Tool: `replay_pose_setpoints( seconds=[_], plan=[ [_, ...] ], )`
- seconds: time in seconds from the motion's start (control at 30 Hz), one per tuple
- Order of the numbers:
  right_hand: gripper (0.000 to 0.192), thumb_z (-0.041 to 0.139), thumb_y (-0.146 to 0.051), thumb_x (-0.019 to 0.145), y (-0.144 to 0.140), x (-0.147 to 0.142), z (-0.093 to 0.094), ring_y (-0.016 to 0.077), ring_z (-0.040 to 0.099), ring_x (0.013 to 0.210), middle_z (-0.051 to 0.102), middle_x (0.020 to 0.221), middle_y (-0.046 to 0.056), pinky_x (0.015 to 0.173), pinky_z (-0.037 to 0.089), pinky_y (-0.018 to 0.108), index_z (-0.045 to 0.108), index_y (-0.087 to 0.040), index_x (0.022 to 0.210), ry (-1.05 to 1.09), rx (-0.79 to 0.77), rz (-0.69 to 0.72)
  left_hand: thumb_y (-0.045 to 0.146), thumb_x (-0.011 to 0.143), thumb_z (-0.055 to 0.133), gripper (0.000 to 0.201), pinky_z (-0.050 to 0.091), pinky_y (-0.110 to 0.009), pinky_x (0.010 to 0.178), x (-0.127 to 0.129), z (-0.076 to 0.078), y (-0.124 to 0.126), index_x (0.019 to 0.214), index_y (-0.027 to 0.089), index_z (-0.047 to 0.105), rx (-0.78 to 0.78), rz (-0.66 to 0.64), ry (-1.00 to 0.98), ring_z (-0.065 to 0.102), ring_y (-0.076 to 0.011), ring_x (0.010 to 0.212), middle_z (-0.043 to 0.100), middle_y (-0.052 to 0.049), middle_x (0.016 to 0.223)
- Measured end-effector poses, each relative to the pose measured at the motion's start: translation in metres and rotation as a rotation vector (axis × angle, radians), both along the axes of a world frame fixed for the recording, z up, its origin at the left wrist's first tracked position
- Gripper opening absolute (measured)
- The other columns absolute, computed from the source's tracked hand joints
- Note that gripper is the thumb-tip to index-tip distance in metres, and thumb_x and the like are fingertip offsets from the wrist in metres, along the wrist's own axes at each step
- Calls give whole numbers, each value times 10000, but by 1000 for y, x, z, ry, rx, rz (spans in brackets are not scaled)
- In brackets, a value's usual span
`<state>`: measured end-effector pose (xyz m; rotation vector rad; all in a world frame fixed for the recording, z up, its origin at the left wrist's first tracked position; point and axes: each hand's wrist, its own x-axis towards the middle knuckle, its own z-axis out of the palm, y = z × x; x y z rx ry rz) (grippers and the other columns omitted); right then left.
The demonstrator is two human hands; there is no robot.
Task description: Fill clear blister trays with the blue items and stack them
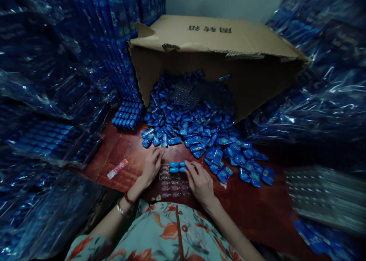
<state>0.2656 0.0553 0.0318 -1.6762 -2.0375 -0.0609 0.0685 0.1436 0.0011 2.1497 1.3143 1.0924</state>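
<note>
Currently, entries for this moment:
Left hand: your left hand (151, 164) is resting palm-down on the far-left corner of the clear blister tray (174, 184), fingers spread loosely, gripping nothing.
Right hand: your right hand (200, 181) is lying over the tray's right side, fingertips (187, 165) pressing on the blue pieces in the tray (176, 167); the fingers are curled over them, and you cannot tell whether they are pinching one.
Tray: it is lying flat on the reddish-brown table (257, 211), just in front of your body, between both hands; only its far row is showing blue pieces, the remaining pockets looking clear.
Loose pile: a heap of small blue packets (197, 127) is spilling from the tipped cardboard box (217, 36) onto the table, reaching just beyond the tray.
Filled tray: a tray of blue pieces (127, 115) is sitting at the far left of the table.
Surroundings: plastic-wrapped blue bundles (42, 82) are crowding both sides.
Label strip: a pink-and-white strip (117, 168) is lying left of your left hand.
</note>
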Motion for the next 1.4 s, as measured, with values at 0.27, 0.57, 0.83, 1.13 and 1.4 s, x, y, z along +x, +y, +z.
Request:
replay_pose_setpoints(
  seconds=[0.27,0.57,0.83,1.13,1.4],
  plan=[
    [313,430,-71,846,133,-10,26,222,533,988,630,1000,109,797,453,309,613,-154,1087,-256,-427,292,215,854,506,336,475,-347,757,34,10,83,1167,94,496,-267,85,527,605,-259,900,561,-167,1025],
    [382,386,-191,909,120,17,22,192,549,1053,569,1185,124,869,440,300,417,-139,1287,-69,-391,305,273,830,552,225,482,-331,799,-27,15,59,1028,166,549,-294,-65,386,604,-207,898,603,-85,986],
    [217,547,-343,851,4,72,8,184,630,898,657,977,37,799,508,309,577,-214,1023,614,-374,81,331,829,581,184,508,-269,709,-50,28,-50,925,174,561,-487,-107,-101,609,-153,769,636,-17,833],
    [476,361,-9,796,-15,24,0,198,590,1016,622,1095,97,876,511,371,538,-193,1199,92,-256,307,148,905,392,254,516,-300,762,-4,4,-67,1090,186,562,-52,-270,145,590,-174,885,603,-87,945],
    [380,406,-63,849,-27,-14,3,234,594,980,616,1026,133,819,519,362,530,-173,1192,-225,-331,171,106,883,401,250,501,-376,846,11,21,-59,1054,193,562,-19,-453,432,555,-218,1003,585,-101,1035]
  ],
)
